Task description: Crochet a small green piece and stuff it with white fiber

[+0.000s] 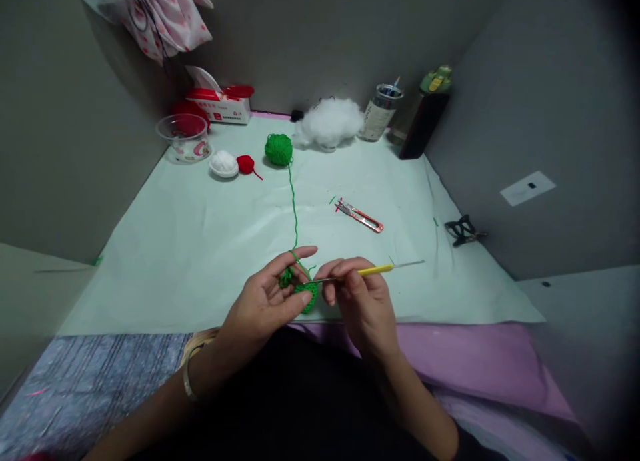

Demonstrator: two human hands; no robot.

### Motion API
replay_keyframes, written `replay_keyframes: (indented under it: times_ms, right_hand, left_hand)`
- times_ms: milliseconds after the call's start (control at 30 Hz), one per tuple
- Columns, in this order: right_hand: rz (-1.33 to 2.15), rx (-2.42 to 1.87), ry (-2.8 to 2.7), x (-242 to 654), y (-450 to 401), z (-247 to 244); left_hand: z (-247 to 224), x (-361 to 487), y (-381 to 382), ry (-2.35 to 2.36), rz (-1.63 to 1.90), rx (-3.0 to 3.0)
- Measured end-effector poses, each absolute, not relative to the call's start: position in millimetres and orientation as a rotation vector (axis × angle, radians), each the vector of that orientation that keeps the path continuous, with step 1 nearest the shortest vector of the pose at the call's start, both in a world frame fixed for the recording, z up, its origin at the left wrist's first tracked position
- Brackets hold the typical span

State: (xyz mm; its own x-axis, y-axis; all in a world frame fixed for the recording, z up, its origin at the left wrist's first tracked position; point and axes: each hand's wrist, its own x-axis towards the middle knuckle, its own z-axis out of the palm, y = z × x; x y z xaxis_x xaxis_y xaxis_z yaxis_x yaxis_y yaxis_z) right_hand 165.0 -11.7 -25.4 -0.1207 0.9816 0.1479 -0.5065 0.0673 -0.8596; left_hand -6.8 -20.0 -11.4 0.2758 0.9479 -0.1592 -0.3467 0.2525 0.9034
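Observation:
Between thumb and fingers, my left hand (pixel 267 293) pinches a small green crochet piece (pixel 310 298). A strand of green yarn (pixel 294 207) passes over its raised index finger and runs back to the green yarn ball (pixel 279 149). My right hand (pixel 363 297) is closed around a crochet hook (pixel 375 271) with a yellow handle. The hook's metal tip meets the upper edge of the green piece; whether it is through a stitch is too small to tell. Some green yarn lies inside my left palm, partly hidden by the fingers.
Thread snips (pixel 360 215) lie beyond my right hand. Farther back are a red yarn ball (pixel 245 165), a white yarn ball (pixel 224 163), a clear tub (pixel 190 149), white stuffing (pixel 330 123), a pen jar (pixel 380 116) and a dark bottle (pixel 424 121). A black claw clip (pixel 463 230) sits at right.

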Motion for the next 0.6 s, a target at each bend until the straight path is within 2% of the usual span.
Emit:
replay_keyframes:
  times_ms: [133, 267, 600]
  right_hand:
    - [1.550, -0.657, -0.880, 164.6, -8.2, -22.2]
    - [1.518, -0.694, -0.960, 167.3, -7.9, -22.6]
    - [0.997, -0.718, -1.589, 178.5, -21.2, -18.3]
  left_hand:
    - [-11.1, -5.6, -20.3, 0.840, 1.060, 0.881]
    - [-10.9, -6.9, -22.1, 0.885, 1.051, 0.919]
    - [-2.9, -2.7, -25.3, 1.165, 1.109, 1.252]
